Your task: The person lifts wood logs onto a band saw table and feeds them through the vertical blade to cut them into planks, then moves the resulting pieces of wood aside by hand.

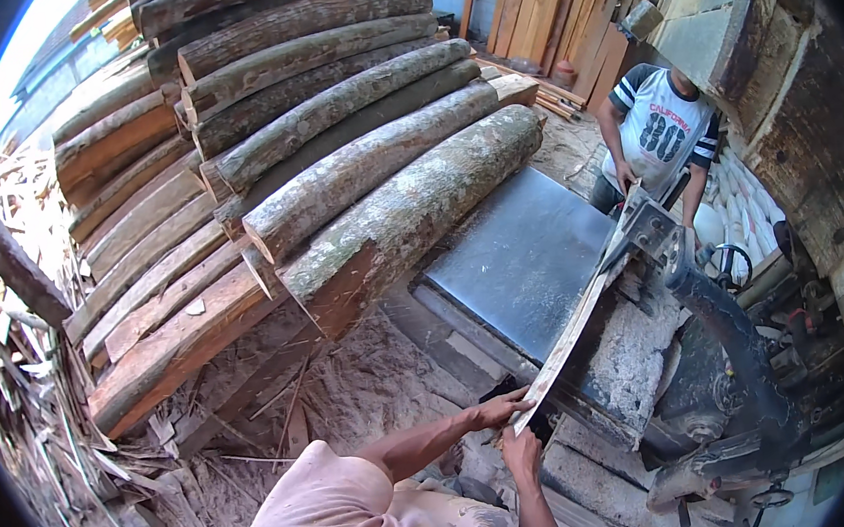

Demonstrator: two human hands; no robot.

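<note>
A long, narrow pale board runs diagonally over the saw machine's metal table, alongside the dark guide assembly. Its near end is in my grip: my left hand closes on it from the left, and my right hand holds it just below that. Across the machine, a co-worker in a white shirt with dark sleeves has a hand at the board's far end. The blade itself is hard to make out.
Stacked logs fill the left side beside the table, above scrap wood and sawdust. The heavy machine frame, a curved arm and handwheels occupy the right. Upright planks lean at the back.
</note>
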